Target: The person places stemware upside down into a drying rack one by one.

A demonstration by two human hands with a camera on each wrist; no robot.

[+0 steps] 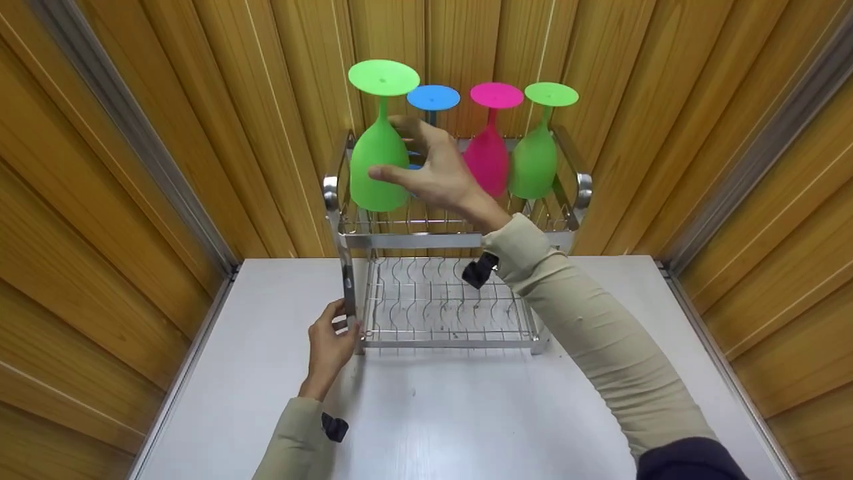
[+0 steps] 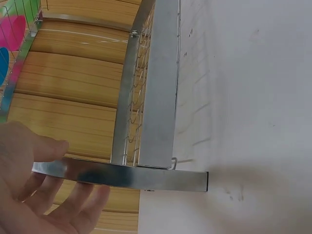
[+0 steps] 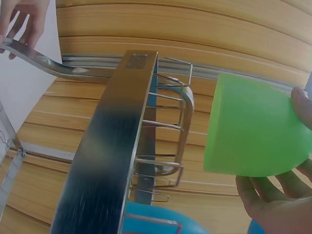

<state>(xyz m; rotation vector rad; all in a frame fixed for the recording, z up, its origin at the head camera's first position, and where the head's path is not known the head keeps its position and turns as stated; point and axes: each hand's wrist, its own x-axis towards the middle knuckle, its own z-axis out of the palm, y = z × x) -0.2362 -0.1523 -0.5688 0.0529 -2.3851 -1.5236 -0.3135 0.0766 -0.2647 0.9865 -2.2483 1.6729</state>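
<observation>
A green goblet (image 1: 378, 167) is upside down above the left end of the rack's top shelf, its round foot uppermost. My right hand (image 1: 440, 167) grips its bowl from the right, thumb across the front; in the right wrist view the goblet (image 3: 258, 126) has its rim beside the shelf's wire edge. Low on the left, my left hand (image 1: 331, 343) holds the metal dish rack (image 1: 413, 241) by its side leg, thumb on one side and fingers on the other in the left wrist view. Blue (image 1: 433, 98), pink (image 1: 490, 160) and second green (image 1: 533, 163) goblets stand inverted on the top shelf.
The lower shelf (image 1: 453, 313) of the rack has wavy wire dividers. Beneath lies a white tabletop (image 1: 426, 413). Wood-look panels (image 1: 293, 120) rise behind and on both sides. Curved metal handles (image 1: 584, 190) stick up at the rack's ends.
</observation>
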